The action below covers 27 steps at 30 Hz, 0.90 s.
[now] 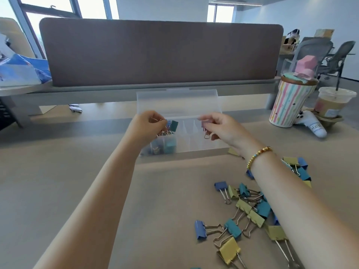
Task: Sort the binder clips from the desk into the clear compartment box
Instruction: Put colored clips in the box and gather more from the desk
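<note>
A teal metal clip [173, 126] is pinched by the left hand [146, 126] and a purple clip [205, 129] by the right hand [219, 127], over the translucent plastic box [194, 140]. Wire-handled clips [250, 210] are strewn at five o'clock on the smooth surface [77, 181].

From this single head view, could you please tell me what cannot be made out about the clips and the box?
- Clips under the right forearm: hidden, so the loose pile cannot be counted.
- Left hand: its fingers cover part of what it holds beyond a teal clip.
- Clear compartment box: dividers blurred; compartment count unclear.
- Yellow clip: handles cut off by the bottom edge.
</note>
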### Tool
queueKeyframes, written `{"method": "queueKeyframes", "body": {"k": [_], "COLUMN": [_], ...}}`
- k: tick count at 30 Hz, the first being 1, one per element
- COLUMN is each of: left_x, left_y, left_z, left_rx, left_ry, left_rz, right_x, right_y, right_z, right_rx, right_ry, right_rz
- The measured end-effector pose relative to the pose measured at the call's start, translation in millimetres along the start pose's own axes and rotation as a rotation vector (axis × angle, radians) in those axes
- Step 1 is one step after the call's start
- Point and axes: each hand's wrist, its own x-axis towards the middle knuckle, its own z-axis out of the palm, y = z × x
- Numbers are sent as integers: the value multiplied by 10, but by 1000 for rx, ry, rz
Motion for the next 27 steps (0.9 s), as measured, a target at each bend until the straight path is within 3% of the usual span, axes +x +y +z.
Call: {"method": "queueKeyframes", "body": {"k": [7, 12, 21, 27], "left_x": [326, 465, 560, 573], "left_y": [3, -139, -267, -239], "left_z": [73, 129, 105, 135], "left_rx": [-51, -51, -42, -99], "left_ry": [120, 122, 147, 140], "left_rz": [-28, -74, -88, -88], "right_x": [646, 866, 915, 1009], "right_y": [-102, -28, -11, 15], "right_z": [358, 542, 583, 611], "right_rx": [-96, -353, -481, -855], "right_ry": [208, 154, -73, -123], "right_rz": [18, 41, 63, 15]}}
